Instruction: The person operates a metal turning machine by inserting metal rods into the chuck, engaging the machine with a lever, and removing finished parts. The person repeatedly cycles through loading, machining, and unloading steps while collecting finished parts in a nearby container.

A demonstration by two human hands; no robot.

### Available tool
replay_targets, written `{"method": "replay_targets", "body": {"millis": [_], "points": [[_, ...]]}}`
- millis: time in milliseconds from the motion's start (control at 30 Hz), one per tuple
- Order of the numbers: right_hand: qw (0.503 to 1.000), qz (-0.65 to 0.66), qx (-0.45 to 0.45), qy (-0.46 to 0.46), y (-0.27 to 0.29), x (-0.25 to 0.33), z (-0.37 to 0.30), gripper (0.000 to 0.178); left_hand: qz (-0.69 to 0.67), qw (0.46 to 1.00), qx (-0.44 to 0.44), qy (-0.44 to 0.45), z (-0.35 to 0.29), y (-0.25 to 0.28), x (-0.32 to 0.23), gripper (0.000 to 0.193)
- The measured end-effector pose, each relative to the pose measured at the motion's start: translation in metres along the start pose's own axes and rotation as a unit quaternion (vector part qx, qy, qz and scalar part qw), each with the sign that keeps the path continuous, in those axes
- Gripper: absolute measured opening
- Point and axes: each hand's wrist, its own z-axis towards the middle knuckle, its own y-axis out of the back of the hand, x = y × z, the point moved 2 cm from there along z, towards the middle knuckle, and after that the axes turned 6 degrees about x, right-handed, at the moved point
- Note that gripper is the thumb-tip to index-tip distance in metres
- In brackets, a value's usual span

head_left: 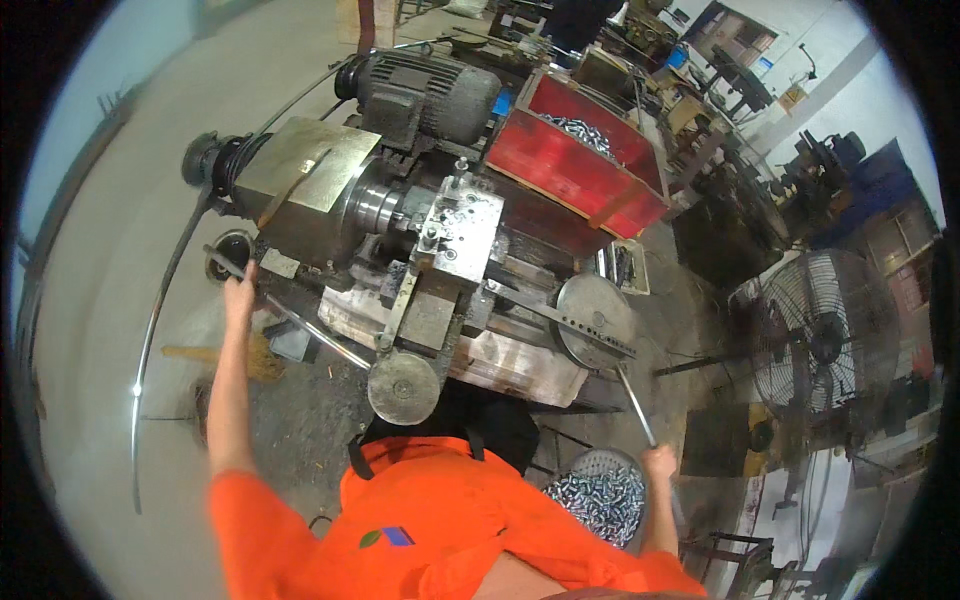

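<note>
Left grip (240, 284) is grasping a long lever (312, 328), right grip (658, 461) a metal rod (636, 404); slack hold could be letting either slip.

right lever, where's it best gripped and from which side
Probably around its outer end, from the person's side, where the right hand holds it: the right lever is a slim, straight bar slanting toward the person from the disc, so that end lies clear of the disc.
</note>
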Motion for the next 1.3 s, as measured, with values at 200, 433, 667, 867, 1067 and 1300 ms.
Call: {"method": "replay_targets", "body": {"millis": [200, 433, 667, 867, 1067, 1300], "points": [[0.856, 0.458, 0.237, -0.029, 0.036, 0.074, -0.148, 0.021, -0.011, 0.993, -0.092, -0.075, -0.028, -0.035, -0.041, 0.038], [0.778, 0.562, 0.272, -0.075, 0.031, 0.107, -0.18, 0.024, -0.044, 0.994, -0.076, -0.071, -0.023, -0.028, -0.031, 0.04], [0.761, 0.571, 0.299, -0.074, 0.051, 0.117, -0.179, 0.027, 0.036, 0.993, -0.08, -0.084, -0.017, -0.018, -0.024, 0.042], [0.955, 0.265, 0.089, 0.094, 0.015, 0.042, -0.11, 0.025, 0.045, 0.999, 0.007, 0.028, -0.057, -0.016, -0.089, 0.043], [0.994, -0.036, -0.032, 0.098, 0.005, -0.002, 0.076, 0.036, 0.087, 0.994, -0.005, -0.066, 0.02, 0.001, 0.029, 0.039], [0.969, 0.066, -0.227, 0.069, 0.032, 0.073, 0.062, 0.079, -0.133, 0.982, 0.136, 0.011, -0.055, -0.002, -0.05, 0.052]]}}
